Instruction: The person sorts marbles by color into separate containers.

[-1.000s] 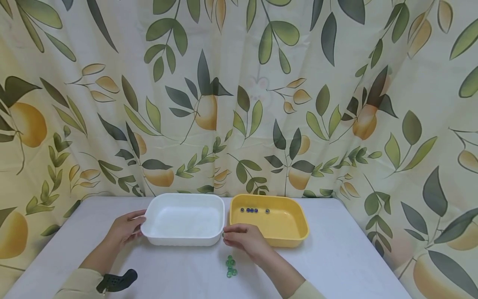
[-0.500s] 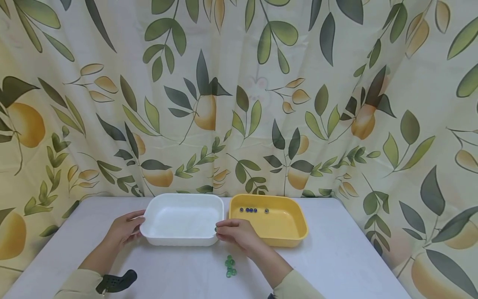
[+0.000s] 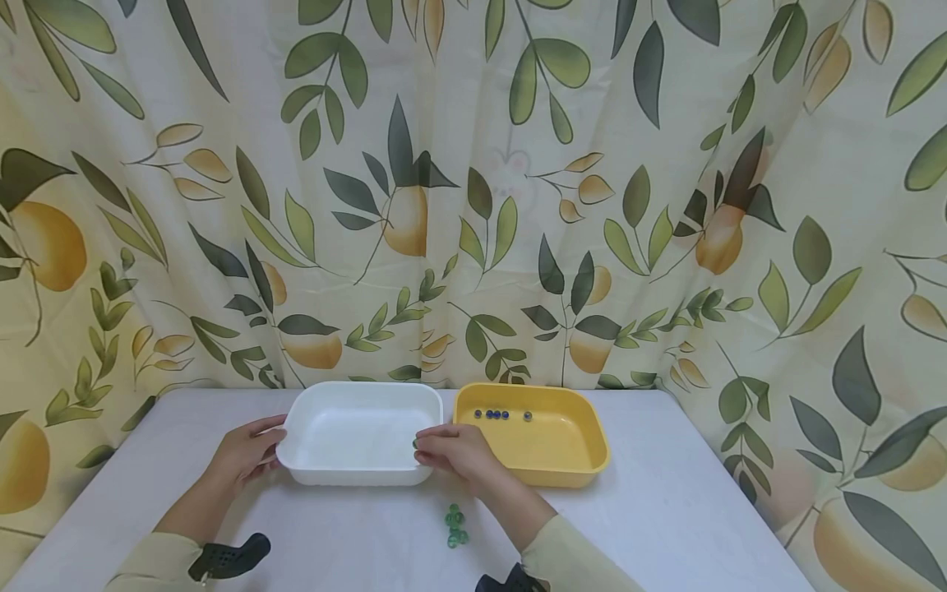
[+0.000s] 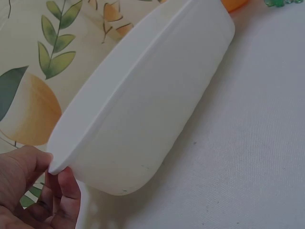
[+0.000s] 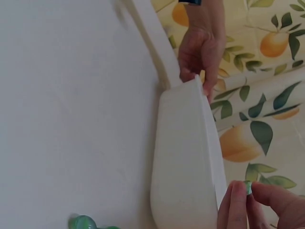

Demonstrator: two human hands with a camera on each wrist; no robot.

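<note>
Floral-and-fruit curtain [image 3: 510,148] fills the back, top cut off; faint rabbit-like shape on it, hard to make out. White-covered table [image 3: 355,534] before it, near edge out of view. White rectangular tray [image 3: 348,432] on table; its far end runs out of the left wrist view. Yellow tray [image 3: 555,448] just beside it, near-left corner hidden behind the right hand. Pale sleeves [image 3: 573,559], cut off low. Left hand [image 3: 247,448] clamped on the white tray's left rim, thumb above, fingers under. Right hand [image 3: 459,452] at that tray's right end, thumb and fingertips pinching; can't tell if it touches the rim. Black wrist straps [image 3: 229,559], right one partly cut off. Green marbles [image 3: 455,526] clustered on table, exact count unclear. Five small marbles [image 3: 499,415], mostly dark blue, in yellow tray. Pinched green marble [image 5: 248,187], mostly covered by fingers.
</note>
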